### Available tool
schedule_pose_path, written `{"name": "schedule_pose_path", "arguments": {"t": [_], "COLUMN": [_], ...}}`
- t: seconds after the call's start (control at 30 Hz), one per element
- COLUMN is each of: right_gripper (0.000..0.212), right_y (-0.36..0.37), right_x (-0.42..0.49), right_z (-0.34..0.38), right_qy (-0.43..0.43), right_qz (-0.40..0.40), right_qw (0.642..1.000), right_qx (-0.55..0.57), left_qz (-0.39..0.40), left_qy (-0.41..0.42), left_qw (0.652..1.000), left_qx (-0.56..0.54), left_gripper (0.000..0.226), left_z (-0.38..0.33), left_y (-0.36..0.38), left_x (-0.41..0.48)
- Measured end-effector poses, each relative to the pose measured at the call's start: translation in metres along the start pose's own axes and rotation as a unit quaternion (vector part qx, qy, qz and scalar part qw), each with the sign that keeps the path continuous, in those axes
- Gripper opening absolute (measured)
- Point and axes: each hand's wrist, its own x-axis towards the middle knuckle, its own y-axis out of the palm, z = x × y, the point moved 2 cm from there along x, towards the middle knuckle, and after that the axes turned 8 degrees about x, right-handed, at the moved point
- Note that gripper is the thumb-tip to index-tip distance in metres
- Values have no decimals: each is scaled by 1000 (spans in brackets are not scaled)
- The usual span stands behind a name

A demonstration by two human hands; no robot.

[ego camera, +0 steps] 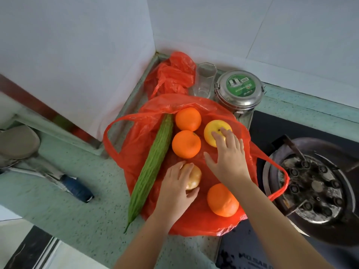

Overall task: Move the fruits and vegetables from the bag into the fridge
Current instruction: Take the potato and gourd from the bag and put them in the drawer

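The left hand (174,189) grips a pale fruit (193,177) to lift it off the bag (194,226). The right hand (229,158), fingers wide, touches a yellow fruit (210,129).

pale fruit (194,176): half hidden under left hand (174,189) | stove (272,127): cut by right edge

A red plastic bag (194,224) lies flat on the counter: a long green bitter gourd (153,162) along its left edge, three oranges (186,144), a yellow apple (212,131) toward the far edge, a pale onion (194,178) nearer the front.
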Motion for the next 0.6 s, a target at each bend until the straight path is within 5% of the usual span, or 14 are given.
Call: {"name": "schedule_pose_path", "arguments": {"t": [0.33,0.6], "right_gripper": [60,64], "right_y": [40,82], "right_x": [-12,-7], "right_z": [66,99], "right_qy": [-157,-302], "right_qz": [69,197], "right_qw": [985,932], "right_qx": [-19,-41], "left_qz": [-128,-153], "left_qy": [-153,-248], "left_qw": [979,955], "left_qx": [-40,-44], "left_gripper": [61,64], "left_z": [33,68], "left_y": [-68,-98], "left_x": [-35,-76]}}
